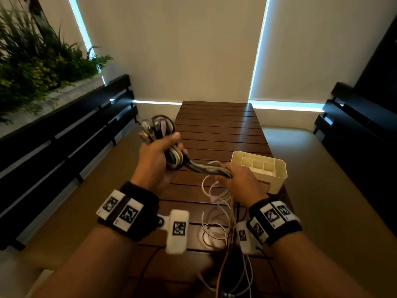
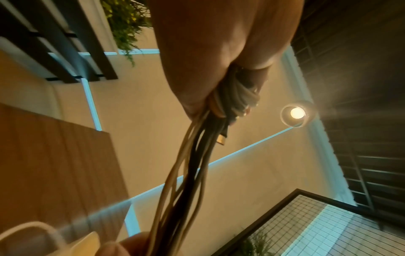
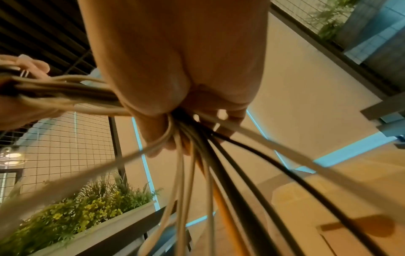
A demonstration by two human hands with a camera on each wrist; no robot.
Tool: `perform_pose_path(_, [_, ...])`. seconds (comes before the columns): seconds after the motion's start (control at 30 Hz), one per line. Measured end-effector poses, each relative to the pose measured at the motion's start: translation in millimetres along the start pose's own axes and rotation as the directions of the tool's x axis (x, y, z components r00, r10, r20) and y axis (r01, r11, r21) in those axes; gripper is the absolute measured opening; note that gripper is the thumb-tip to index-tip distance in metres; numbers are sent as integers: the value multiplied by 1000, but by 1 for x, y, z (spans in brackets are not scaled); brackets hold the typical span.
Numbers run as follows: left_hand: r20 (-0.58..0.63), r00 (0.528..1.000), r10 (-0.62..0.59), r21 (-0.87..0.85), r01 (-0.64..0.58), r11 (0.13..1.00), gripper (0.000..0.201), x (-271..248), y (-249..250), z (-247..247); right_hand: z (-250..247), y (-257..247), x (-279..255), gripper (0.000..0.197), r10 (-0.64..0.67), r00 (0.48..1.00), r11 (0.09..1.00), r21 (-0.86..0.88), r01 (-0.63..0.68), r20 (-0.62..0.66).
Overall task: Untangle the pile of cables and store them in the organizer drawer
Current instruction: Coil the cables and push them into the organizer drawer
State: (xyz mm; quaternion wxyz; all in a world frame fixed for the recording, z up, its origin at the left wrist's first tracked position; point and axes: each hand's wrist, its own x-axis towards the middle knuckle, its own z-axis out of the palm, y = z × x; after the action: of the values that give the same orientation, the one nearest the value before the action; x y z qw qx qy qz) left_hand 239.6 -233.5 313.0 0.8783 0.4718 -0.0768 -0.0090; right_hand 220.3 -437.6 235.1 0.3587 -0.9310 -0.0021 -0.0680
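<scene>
Both hands hold one tangled bundle of cables (image 1: 199, 167) above the wooden table (image 1: 217, 130). My left hand (image 1: 159, 155) grips the coiled end, with plugs and loops (image 1: 158, 129) sticking out beyond the fist. My right hand (image 1: 238, 179) grips the same bundle lower down, next to the organizer. White, black and orange strands (image 1: 217, 214) hang from it toward the near table edge. In the left wrist view the cables (image 2: 197, 164) run from the fist (image 2: 219, 72), a metal plug (image 2: 221, 139) among them. The right wrist view shows cables (image 3: 203, 155) fanning out below my fist (image 3: 186, 86). A cream organizer (image 1: 277, 179) with compartments stands on the table's right side.
Dark slatted benches run along the left (image 1: 64, 134) and the right (image 1: 352, 117). A planter with green plants (image 1: 38, 61) sits behind the left bench. Blinds (image 1: 182, 50) hang on the far side. The table's far half shows bare slats.
</scene>
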Motion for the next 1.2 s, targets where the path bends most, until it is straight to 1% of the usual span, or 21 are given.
perform_pose_path(0.03, [-27,999,-24,12,24,1000,13,-4,-9,-2,2,6,-3,16,32,997,999,-18,-31,64])
perform_pose_path(0.13, [-68,997,-38,70,43,997,13,-9,-22,-10,-1,15,-13,89,121,955,991,-83,-102,270])
perform_pose_path(0.17, [-77,997,-33,89,39,995,12,-9,-24,-12,-4,13,-18,102,132,952,991,-52,-123,274])
perform_pose_path(0.2, [-81,996,-23,103,31,994,12,-10,-25,-13,-8,11,-25,103,125,965,991,26,-134,233])
perform_pose_path(0.23, [-86,996,-11,112,21,993,12,-10,-27,-13,-11,6,-32,94,108,982,983,131,-129,155])
perform_pose_path(0.3, [-87,996,4,109,6,994,14,-13,-30,-11,-15,-8,-48,55,105,994,944,313,-108,24])
perform_pose_path(0.33, [-82,997,3,100,5,995,17,-13,-32,-8,-14,-17,-54,37,117,992,912,390,-129,56])
perform_pose_path(0.37, [-72,997,1,92,5,996,23,-15,-33,-5,-10,-27,-59,30,109,981,867,468,-173,162])
perform_pose_path(0.43, [-28,1000,-11,68,13,998,36,-20,-36,2,2,-41,-65,45,35,909,752,589,-297,415])
perform_pose_path(0.5, [34,998,-54,28,53,998,43,-28,-38,11,15,-45,-64,62,6,863,646,657,-390,506])
perform_pose_path(0.57, [85,988,-127,2,128,992,44,-38,-40,16,20,-42,-58,73,70,882,520,737,-431,466])
perform_pose_path(0.6, [90,983,-161,-2,162,987,42,-41,-41,17,20,-40,-54,69,117,900,470,775,-423,420])
perform_pose_path(0.7, [72,976,-206,-36,209,977,33,-47,-46,13,13,-37,-45,34,194,931,349,865,-361,310])
perform_pose_path(0.77, [65,967,-245,-40,248,968,38,-53,-51,11,10,-37,-39,9,243,936,301,898,-322,255])
perform_pose_path(0.83, [61,956,-286,-58,289,956,29,-61,-57,8,9,-35,-37,19,306,928,247,924,-291,210])
perform_pose_path(0.9, [30,954,-297,-73,299,952,15,-66,-62,3,9,-29,-36,46,363,906,130,951,-282,218])
perform_pose_path(0.93, [6,954,-299,-69,299,952,17,-68,-63,-1,10,-25,-37,61,361,903,112,950,-291,234])
perform_pose_path(1.0, [-16,941,-339,-65,337,939,26,-71,-66,-11,11,-22,-40,83,297,916,188,924,-333,270])
perform_pose_path(1.03, [-18,929,-369,-57,367,928,22,-72,-67,-14,11,-23,-42,88,262,923,244,906,-346,282])
perform_pose_path(1.07, [-9,917,-400,-56,399,915,13,-73,-67,-17,12,-26,-44,90,244,925,285,890,-356,292])
perform_pose_path(1.2, [-15,882,-472,-49,471,881,32,-78,-70,-23,19,-35,-50,82,234,924,414,829,-376,302])
